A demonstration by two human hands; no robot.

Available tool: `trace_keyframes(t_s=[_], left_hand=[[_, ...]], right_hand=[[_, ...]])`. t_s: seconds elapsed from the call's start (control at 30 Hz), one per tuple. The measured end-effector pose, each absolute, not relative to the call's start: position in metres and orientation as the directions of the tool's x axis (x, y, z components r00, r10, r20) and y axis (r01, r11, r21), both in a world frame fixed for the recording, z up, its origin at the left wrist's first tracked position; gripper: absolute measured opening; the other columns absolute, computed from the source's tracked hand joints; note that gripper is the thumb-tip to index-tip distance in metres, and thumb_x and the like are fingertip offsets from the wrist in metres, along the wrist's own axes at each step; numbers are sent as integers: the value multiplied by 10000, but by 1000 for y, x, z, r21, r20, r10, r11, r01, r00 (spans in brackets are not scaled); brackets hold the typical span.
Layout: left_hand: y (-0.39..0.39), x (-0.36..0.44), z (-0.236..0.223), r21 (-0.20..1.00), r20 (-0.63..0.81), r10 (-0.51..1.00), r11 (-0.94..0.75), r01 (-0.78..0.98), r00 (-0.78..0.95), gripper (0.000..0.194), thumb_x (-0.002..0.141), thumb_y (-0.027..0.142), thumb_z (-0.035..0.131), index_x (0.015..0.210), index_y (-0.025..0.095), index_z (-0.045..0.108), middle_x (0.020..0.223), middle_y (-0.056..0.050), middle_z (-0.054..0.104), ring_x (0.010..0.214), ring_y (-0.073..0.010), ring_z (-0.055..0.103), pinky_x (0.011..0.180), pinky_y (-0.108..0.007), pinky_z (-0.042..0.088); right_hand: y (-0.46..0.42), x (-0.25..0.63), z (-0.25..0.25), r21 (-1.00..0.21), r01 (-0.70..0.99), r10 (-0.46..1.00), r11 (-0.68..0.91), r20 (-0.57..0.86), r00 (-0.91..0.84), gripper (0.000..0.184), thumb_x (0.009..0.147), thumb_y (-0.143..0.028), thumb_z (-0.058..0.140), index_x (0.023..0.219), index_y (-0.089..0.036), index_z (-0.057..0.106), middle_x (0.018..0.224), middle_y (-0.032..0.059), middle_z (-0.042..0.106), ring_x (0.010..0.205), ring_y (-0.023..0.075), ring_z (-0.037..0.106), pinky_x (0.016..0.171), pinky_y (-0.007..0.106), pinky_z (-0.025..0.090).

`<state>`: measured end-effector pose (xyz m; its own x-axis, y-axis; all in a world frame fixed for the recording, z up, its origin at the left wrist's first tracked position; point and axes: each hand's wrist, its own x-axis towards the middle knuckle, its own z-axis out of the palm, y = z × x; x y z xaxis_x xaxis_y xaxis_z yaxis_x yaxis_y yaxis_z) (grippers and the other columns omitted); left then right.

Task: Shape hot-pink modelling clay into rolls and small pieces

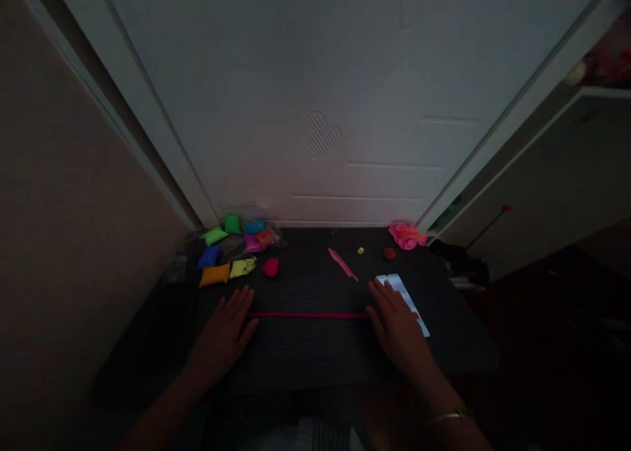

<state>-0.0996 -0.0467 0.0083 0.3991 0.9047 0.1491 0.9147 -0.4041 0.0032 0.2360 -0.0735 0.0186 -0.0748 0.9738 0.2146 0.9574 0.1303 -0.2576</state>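
A long, thin red-pink strand [308, 315], which looks like rolled modelling clay, runs straight from side to side across the dark table. My left hand [224, 329] lies flat over its left end, fingers stretched out. Over the right end rests my right hand [394, 319], also flat, with a short bit of the strand showing past its far side. Under and beside the right hand's fingers is a bright white rectangular slab [401, 292], partly covered; I cannot tell its kind. Both palms hide the strand's ends from view.
Coloured packets [215, 275] of what looks like clay are grouped at the back left. A red-pink lump [271, 267], pink plastic knife-like tools [342, 263], a yellow bit [361, 250], a reddish-brown lump [389, 254] and a pink flower-like piece [407, 236] lie farther back, before a white door [315, 63].
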Motion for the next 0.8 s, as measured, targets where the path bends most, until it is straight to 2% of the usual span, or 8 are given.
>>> trace_keyframes(t_s=[0.1,0.2,0.33,0.47,0.57,0.67,0.8], left_hand=[[-42,-107,8,32,112,911,-402,915,397,519,808,489,339,1200,175,471,1252,-91,472,1158,-254,419,941,-447,353],[-37,-109,6,63,98,910,-410,910,403,489,801,507,341,1133,206,537,1229,-82,499,1145,-263,434,929,-461,359],[-35,-108,5,84,112,903,-424,902,414,449,823,489,301,1022,228,607,1196,-64,534,1130,-249,455,929,-455,359],[-30,-108,6,94,109,903,-425,900,416,437,841,462,273,941,234,632,1163,-44,564,1100,-228,487,923,-433,371],[-23,-105,9,81,141,916,-390,917,376,416,843,439,291,951,220,628,1166,-56,561,1098,-240,487,919,-433,372],[-18,-96,13,64,200,913,-374,925,355,386,839,405,332,1041,202,590,1200,-77,532,1129,-258,455,922,-441,365],[-23,-60,15,98,223,850,-507,856,478,342,843,347,363,1096,221,555,1234,-60,503,1163,-241,418,943,-435,344]], right_hand=[[-82,244,19,-246,958,987,147,100,-125,375,833,-291,401,1182,-184,486,1267,79,457,1190,224,378,987,419,294],[-84,241,18,-218,969,993,117,7,-118,339,815,-243,427,1129,-184,541,1260,74,467,1178,230,393,976,399,311],[-81,234,21,-158,984,996,83,-28,-89,294,817,-210,423,1060,-171,585,1225,78,499,1149,227,422,948,362,332],[-81,230,29,-105,993,996,47,-67,-54,247,849,-229,379,935,-200,609,1036,65,602,910,189,567,762,298,419],[-81,229,34,-69,996,992,55,-112,-62,255,866,-245,347,913,-220,597,887,39,614,743,161,586,612,259,405],[-80,229,36,-48,991,983,128,-129,-133,248,860,-216,358,967,-250,579,873,27,594,740,153,578,589,246,380],[-76,231,39,-19,981,972,191,-135,-192,234,837,-183,389,927,-265,590,864,19,561,721,149,563,571,242,359]])
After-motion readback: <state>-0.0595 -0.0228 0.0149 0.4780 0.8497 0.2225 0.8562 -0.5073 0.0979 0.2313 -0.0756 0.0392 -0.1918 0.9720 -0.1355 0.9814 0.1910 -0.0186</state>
